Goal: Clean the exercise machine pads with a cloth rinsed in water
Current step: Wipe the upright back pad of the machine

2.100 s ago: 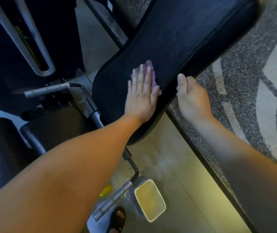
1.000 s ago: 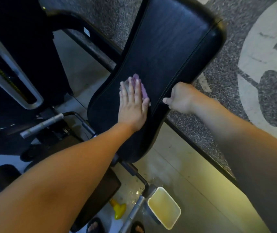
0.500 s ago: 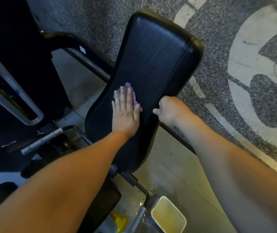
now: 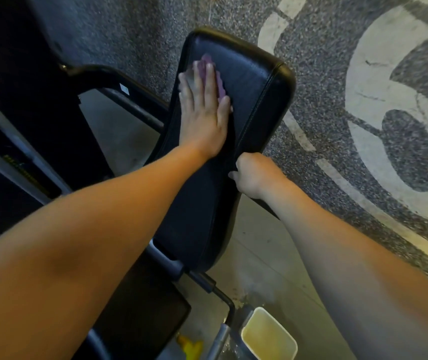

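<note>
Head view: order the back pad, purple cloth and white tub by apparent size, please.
1. back pad, clearly largest.
2. white tub, cut by the frame edge.
3. purple cloth, though the left hand covers most of it, so its rank against the tub is unsure.

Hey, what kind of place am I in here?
Most likely a gym: a black padded backrest sits on a tubular machine frame, and the speckled flooring carries big painted white markings.
</note>
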Tool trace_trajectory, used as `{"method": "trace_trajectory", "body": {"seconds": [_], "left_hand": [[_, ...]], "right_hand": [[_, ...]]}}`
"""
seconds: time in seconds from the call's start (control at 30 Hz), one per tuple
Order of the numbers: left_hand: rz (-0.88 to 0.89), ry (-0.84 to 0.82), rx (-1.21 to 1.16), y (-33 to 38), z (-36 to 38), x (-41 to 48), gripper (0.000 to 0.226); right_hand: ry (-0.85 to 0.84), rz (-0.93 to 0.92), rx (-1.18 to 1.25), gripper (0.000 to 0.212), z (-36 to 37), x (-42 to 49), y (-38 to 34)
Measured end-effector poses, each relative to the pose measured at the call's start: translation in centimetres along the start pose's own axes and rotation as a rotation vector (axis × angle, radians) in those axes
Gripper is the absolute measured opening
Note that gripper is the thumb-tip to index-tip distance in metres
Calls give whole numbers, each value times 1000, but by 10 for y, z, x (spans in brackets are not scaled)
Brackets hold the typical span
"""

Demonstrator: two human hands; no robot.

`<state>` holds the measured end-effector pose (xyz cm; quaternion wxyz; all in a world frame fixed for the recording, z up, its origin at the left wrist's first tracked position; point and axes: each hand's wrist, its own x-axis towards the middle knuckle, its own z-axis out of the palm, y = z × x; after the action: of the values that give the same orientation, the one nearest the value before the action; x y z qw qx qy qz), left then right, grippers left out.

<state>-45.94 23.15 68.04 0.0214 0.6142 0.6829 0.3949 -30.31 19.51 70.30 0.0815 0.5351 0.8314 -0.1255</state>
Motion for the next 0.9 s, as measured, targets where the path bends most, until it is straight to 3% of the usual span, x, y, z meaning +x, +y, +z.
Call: {"method": "trace_trajectory", "body": {"seconds": [0.1,0.23,0.57,0.9], "left_hand": [[103,-35,67,-9,16,-42,63],[99,-133,128,-33,33,-88,61],[135,-70,97,30,-11,11,64],[372,-243,359,-16,-1,-52,64]], "right_hand": [[77,-35,-32,38,3,-5,1],[143,-76,-53,30,7,-9,5],[149,-88,-67,33,8,-11,9],[216,-38,-77,28,20,-17,4]]}}
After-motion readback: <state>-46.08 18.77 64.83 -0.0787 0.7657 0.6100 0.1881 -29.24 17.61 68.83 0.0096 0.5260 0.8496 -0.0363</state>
